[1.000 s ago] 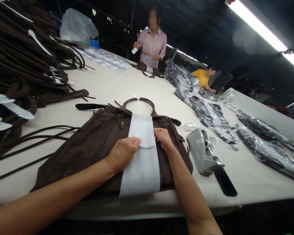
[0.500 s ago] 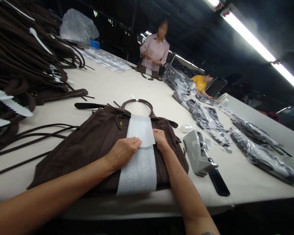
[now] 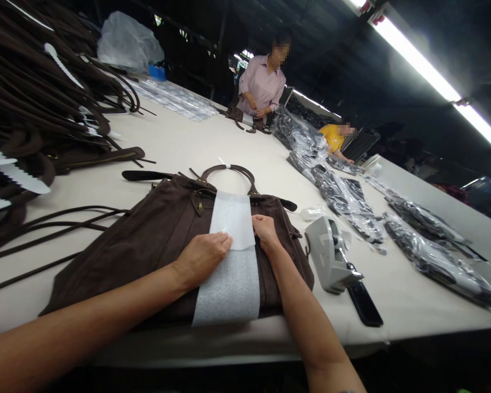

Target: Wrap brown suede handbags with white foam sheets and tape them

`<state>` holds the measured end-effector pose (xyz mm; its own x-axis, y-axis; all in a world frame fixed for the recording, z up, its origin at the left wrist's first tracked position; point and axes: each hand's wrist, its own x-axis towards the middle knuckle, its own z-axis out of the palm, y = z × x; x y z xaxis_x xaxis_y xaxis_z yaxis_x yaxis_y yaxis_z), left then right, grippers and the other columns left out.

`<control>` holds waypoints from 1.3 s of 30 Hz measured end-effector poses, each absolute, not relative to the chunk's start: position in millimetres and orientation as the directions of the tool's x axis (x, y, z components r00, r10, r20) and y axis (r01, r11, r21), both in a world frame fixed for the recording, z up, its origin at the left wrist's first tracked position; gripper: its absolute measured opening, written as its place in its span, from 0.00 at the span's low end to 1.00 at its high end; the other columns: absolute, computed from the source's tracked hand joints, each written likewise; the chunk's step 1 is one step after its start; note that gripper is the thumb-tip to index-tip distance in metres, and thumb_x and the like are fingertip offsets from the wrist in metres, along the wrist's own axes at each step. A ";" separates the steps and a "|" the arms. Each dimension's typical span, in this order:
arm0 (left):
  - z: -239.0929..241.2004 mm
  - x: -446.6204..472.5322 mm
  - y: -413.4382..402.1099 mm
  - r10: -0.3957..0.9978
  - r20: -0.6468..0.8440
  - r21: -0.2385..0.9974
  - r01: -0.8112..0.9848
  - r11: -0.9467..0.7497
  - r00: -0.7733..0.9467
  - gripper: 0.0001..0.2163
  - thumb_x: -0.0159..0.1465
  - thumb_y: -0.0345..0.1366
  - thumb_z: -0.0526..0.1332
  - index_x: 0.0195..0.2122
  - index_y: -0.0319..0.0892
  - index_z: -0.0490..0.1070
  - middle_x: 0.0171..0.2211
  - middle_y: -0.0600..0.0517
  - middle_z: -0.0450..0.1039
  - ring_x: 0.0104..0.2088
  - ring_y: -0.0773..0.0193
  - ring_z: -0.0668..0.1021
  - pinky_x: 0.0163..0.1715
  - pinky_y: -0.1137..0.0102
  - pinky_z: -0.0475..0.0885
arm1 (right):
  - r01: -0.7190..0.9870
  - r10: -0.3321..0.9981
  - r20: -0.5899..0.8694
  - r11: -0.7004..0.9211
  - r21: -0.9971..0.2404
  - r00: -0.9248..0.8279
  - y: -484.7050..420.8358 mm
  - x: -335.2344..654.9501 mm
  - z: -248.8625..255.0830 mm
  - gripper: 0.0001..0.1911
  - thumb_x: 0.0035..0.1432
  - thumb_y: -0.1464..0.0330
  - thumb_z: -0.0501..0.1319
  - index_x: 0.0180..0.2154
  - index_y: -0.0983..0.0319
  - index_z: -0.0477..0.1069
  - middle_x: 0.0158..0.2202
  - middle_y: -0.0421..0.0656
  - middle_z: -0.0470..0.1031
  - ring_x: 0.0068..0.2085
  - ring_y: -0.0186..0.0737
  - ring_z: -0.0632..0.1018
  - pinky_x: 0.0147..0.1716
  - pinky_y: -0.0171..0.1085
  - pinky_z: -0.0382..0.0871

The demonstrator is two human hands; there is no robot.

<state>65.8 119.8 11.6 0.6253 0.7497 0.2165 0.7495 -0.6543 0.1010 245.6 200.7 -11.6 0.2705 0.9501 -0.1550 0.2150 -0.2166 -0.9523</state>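
Observation:
A dark brown suede handbag (image 3: 155, 240) lies flat on the table in front of me, handles (image 3: 229, 170) pointing away. A band of white foam sheet (image 3: 231, 256) runs lengthwise over its middle, its two ends overlapping. My left hand (image 3: 202, 257) rests on the band's left edge, fingers curled over the overlap. At the band's right edge sits my right hand (image 3: 264, 229), fingers bent down and pressed on the foam and bag.
A grey tape dispenser (image 3: 329, 254) and a black phone (image 3: 364, 303) lie right of the bag. Bagged dark items (image 3: 429, 240) cover the right side. A heap of brown bags and straps (image 3: 36, 109) fills the left. Two people (image 3: 264, 84) work at the far end.
My hands and the foam band have stayed in place. The person in the pink shirt at the far end has lowered both hands to a bag there; my view shifted slightly.

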 end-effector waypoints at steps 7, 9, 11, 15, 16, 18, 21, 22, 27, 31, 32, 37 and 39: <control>8.5 62.7 120.5 0.735 0.182 0.082 0.735 -0.673 0.653 0.15 0.65 0.21 0.52 0.49 0.35 0.71 0.47 0.42 0.76 0.48 0.56 0.78 0.47 0.64 0.77 | 0.385 0.920 0.082 -0.078 -0.920 0.383 193.2 256.9 5.9 0.08 0.55 0.69 0.58 0.32 0.64 0.74 0.28 0.44 0.77 0.27 0.36 0.75 0.27 0.33 0.70; 7.9 62.0 120.6 0.727 0.183 0.080 0.727 -0.682 0.662 0.14 0.65 0.21 0.52 0.49 0.35 0.71 0.46 0.42 0.76 0.48 0.56 0.79 0.47 0.64 0.77 | 0.579 0.865 0.358 0.099 -0.809 0.352 187.5 256.6 22.1 0.10 0.58 0.68 0.56 0.37 0.63 0.75 0.35 0.45 0.79 0.36 0.40 0.77 0.39 0.37 0.72; 7.7 61.2 120.7 0.719 0.187 0.081 0.719 -0.690 0.669 0.14 0.65 0.22 0.52 0.48 0.34 0.71 0.44 0.42 0.76 0.46 0.55 0.79 0.45 0.63 0.77 | 0.714 0.844 0.518 0.279 -0.643 0.136 184.0 249.3 36.7 0.12 0.60 0.68 0.55 0.40 0.62 0.76 0.39 0.46 0.79 0.42 0.42 0.77 0.46 0.39 0.70; 6.8 58.7 120.8 0.705 0.187 0.087 0.704 -0.705 0.684 0.14 0.64 0.21 0.50 0.46 0.34 0.71 0.44 0.41 0.76 0.45 0.55 0.79 0.44 0.63 0.77 | 0.730 0.856 0.400 0.498 -0.467 -0.328 189.7 223.4 37.8 0.17 0.61 0.69 0.58 0.51 0.65 0.72 0.51 0.49 0.75 0.54 0.43 0.74 0.56 0.40 0.64; 6.6 58.0 120.6 0.704 0.187 0.089 0.701 -0.707 0.686 0.15 0.63 0.21 0.50 0.47 0.34 0.71 0.45 0.41 0.76 0.46 0.55 0.79 0.46 0.63 0.76 | 0.738 0.858 0.335 0.507 -0.444 -0.388 192.9 218.2 31.6 0.21 0.61 0.69 0.59 0.56 0.66 0.69 0.56 0.52 0.72 0.59 0.45 0.70 0.60 0.41 0.61; 7.1 57.0 119.8 0.705 0.191 0.102 0.701 -0.706 0.683 0.15 0.62 0.21 0.51 0.47 0.34 0.71 0.45 0.41 0.76 0.46 0.55 0.79 0.47 0.62 0.76 | 0.762 0.865 0.183 0.499 -0.413 -0.467 199.3 212.1 15.6 0.29 0.63 0.65 0.58 0.63 0.68 0.60 0.65 0.54 0.60 0.67 0.47 0.60 0.65 0.46 0.52; 11.2 57.9 118.9 0.716 0.201 0.119 0.709 -0.695 0.668 0.13 0.63 0.26 0.52 0.45 0.34 0.72 0.42 0.41 0.76 0.43 0.55 0.79 0.46 0.61 0.76 | 0.778 0.851 0.029 0.493 -0.389 -0.525 206.5 212.1 -4.4 0.31 0.68 0.59 0.52 0.67 0.64 0.53 0.71 0.51 0.46 0.71 0.46 0.48 0.68 0.51 0.41; 13.1 59.0 119.4 0.724 0.195 0.118 0.717 -0.687 0.661 0.11 0.64 0.28 0.52 0.42 0.35 0.73 0.40 0.42 0.77 0.41 0.55 0.80 0.44 0.62 0.76 | 0.779 0.846 0.013 0.497 -0.383 -0.533 208.3 213.1 -8.0 0.31 0.69 0.57 0.50 0.68 0.63 0.51 0.71 0.49 0.43 0.71 0.45 0.47 0.68 0.52 0.39; 18.1 69.9 132.1 0.808 0.168 0.057 0.813 -0.580 0.565 0.19 0.71 0.38 0.43 0.39 0.35 0.72 0.31 0.42 0.77 0.30 0.52 0.80 0.29 0.61 0.75 | 0.791 0.843 -0.042 0.485 -0.372 -0.537 217.3 214.4 -9.9 0.33 0.69 0.56 0.50 0.69 0.59 0.47 0.72 0.45 0.39 0.71 0.43 0.43 0.68 0.53 0.36; 8.7 77.9 148.9 0.799 0.223 0.020 0.817 -0.576 0.558 0.21 0.71 0.36 0.39 0.42 0.30 0.70 0.32 0.38 0.75 0.32 0.48 0.79 0.30 0.59 0.74 | 0.768 0.834 -0.034 0.489 -0.415 -0.550 226.6 218.5 -9.6 0.28 0.70 0.62 0.49 0.68 0.58 0.49 0.71 0.43 0.40 0.71 0.40 0.43 0.68 0.53 0.35; 4.8 78.6 152.9 0.787 0.254 0.036 0.807 -0.589 0.563 0.19 0.70 0.36 0.41 0.42 0.31 0.69 0.33 0.38 0.74 0.35 0.49 0.79 0.33 0.59 0.75 | 0.751 0.831 -0.014 0.496 -0.437 -0.557 228.2 220.6 -9.7 0.27 0.70 0.64 0.49 0.68 0.58 0.51 0.71 0.44 0.42 0.71 0.40 0.44 0.68 0.53 0.35; -12.6 73.7 166.7 0.812 0.286 0.248 0.779 -0.576 0.509 0.13 0.66 0.40 0.49 0.41 0.37 0.66 0.35 0.43 0.72 0.40 0.51 0.76 0.42 0.58 0.74 | 0.683 0.846 0.048 0.461 -0.567 -0.531 226.4 227.8 -7.3 0.26 0.66 0.80 0.46 0.63 0.64 0.61 0.69 0.44 0.52 0.70 0.37 0.50 0.68 0.48 0.35; -16.2 71.2 169.5 0.807 0.292 0.295 0.755 -0.586 0.513 0.13 0.66 0.41 0.49 0.43 0.38 0.66 0.36 0.44 0.71 0.40 0.52 0.76 0.45 0.58 0.74 | 0.679 0.856 0.049 0.441 -0.587 -0.514 223.1 227.6 -5.5 0.26 0.63 0.83 0.47 0.62 0.68 0.62 0.68 0.45 0.54 0.70 0.38 0.51 0.68 0.48 0.35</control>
<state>71.2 169.5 -16.2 0.5129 0.8072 0.2922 0.7546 -0.5862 0.2948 227.6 223.1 -5.5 -0.5144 0.8562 0.0489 0.6786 0.4413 -0.5871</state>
